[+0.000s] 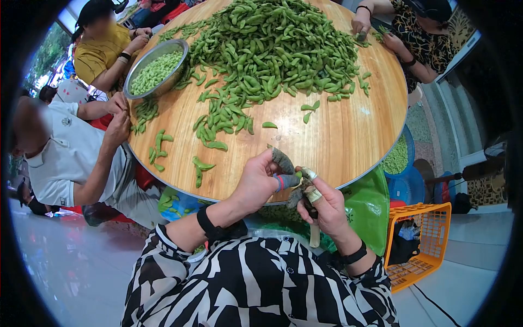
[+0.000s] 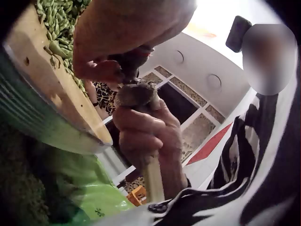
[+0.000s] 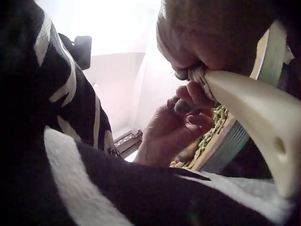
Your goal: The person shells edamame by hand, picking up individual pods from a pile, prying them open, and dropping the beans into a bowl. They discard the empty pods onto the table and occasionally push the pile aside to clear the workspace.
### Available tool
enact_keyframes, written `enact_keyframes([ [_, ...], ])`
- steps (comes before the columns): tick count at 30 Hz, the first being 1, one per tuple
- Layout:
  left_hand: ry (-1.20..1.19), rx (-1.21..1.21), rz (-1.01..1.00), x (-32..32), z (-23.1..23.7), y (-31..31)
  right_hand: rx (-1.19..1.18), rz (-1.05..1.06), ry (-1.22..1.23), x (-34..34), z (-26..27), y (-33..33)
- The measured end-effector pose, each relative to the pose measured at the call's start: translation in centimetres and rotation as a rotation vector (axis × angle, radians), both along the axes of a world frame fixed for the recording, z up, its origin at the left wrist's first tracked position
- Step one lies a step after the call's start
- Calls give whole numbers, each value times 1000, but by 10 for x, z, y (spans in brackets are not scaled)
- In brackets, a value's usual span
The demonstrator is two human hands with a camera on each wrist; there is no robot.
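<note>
Above the near edge of the round wooden table, my two hands meet. Grey covers wrap the thumb and forefinger of my left hand, which pinches a small green edamame pod, mostly hidden by the fingers. My right hand, pale wrapping on its thumb and forefinger, comes against the same pod. Its curled fingers also grip a pale-handled tool. In the right wrist view the smooth handle shows a hole near its end; the tool's working end is hidden by the hand.
A large heap of edamame pods covers the table's far half, with loose pods nearer me. A metal bowl of shelled beans stands at left. Three people sit around. Right of me are a green bag and an orange crate.
</note>
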State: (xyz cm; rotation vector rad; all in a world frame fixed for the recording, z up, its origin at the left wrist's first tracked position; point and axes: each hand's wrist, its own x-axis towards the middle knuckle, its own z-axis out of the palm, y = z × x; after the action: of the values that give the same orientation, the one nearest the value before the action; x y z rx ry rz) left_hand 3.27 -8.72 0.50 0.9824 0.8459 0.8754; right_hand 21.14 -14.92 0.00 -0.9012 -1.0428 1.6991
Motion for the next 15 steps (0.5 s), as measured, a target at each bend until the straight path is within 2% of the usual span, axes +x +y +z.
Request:
enact_keyframes([
  [4,-18,-29,-26,-2,12,-6,-4,4,26,-1,-2,-2],
  [9,23,152,-15,-2,4,-8,-9,34,53,1,2,-3],
  [15,2,112,-35,-4,10,-15,57,59,-9,5,-1,-5],
])
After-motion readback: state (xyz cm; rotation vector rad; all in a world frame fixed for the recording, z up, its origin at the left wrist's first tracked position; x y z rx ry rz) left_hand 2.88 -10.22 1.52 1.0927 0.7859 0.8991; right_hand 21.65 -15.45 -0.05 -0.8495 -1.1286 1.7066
